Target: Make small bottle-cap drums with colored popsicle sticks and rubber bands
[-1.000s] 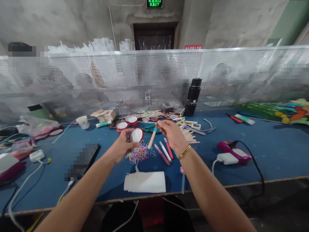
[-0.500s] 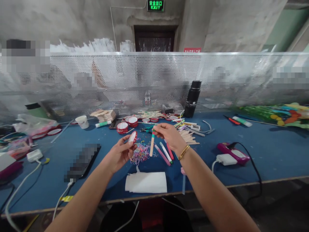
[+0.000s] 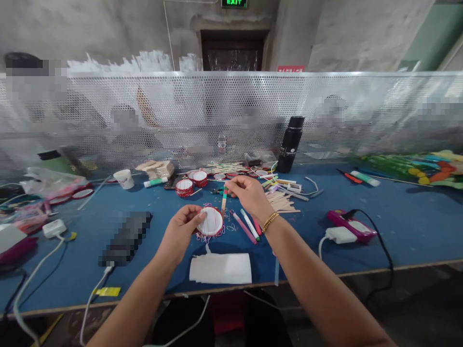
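My left hand (image 3: 181,231) grips a small round red-rimmed drum (image 3: 210,221) with its white face turned toward me, held above a pile of coloured rubber bands (image 3: 211,235). My right hand (image 3: 246,193) pinches the top of a painted craft stick (image 3: 224,198) that hangs almost upright, its lower end just behind the drum's right rim. A gold bracelet (image 3: 269,221) sits on my right wrist. Several coloured markers (image 3: 246,224) lie on the blue table (image 3: 398,207) beneath my right hand.
A folded white cloth (image 3: 220,268) lies near the front edge. Two more red drums (image 3: 191,182), plain wooden sticks (image 3: 284,202), a glue stick (image 3: 155,182) and a black bottle (image 3: 290,143) stand behind. A phone (image 3: 125,238) lies left, a pink device with charger (image 3: 347,230) right. A perforated metal screen (image 3: 231,115) backs the table.
My left hand has turned the drum so its white face points at me and lowered it. My right hand has brought the stick closer, behind the drum's rim.
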Demonstrator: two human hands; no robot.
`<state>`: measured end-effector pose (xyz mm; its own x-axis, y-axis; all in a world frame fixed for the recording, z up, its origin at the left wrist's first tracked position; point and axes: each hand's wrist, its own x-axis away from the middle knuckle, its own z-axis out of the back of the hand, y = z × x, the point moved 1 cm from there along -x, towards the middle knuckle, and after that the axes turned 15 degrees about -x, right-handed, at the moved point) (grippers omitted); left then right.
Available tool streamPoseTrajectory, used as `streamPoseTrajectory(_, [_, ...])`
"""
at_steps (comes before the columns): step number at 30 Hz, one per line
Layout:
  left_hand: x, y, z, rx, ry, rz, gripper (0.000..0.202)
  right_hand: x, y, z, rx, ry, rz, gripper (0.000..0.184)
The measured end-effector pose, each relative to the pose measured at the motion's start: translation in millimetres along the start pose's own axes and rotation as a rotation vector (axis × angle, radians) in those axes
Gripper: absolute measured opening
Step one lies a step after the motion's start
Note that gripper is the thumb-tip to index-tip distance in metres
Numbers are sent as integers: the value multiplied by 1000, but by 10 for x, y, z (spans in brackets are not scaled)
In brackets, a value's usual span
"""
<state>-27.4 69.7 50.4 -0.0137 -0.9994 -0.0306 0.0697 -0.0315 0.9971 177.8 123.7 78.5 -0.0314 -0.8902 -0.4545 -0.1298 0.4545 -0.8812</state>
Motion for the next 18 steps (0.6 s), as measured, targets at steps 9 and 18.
streamPoseTrajectory(9, [124, -39, -87, -169, 43, -82, 44, 80, 102, -108, -27, -65, -1, 28])
streamPoseTrajectory(18, [69, -123, -177, -239, 84, -165, 37, 151, 97, -147, -8, -120, 5, 25])
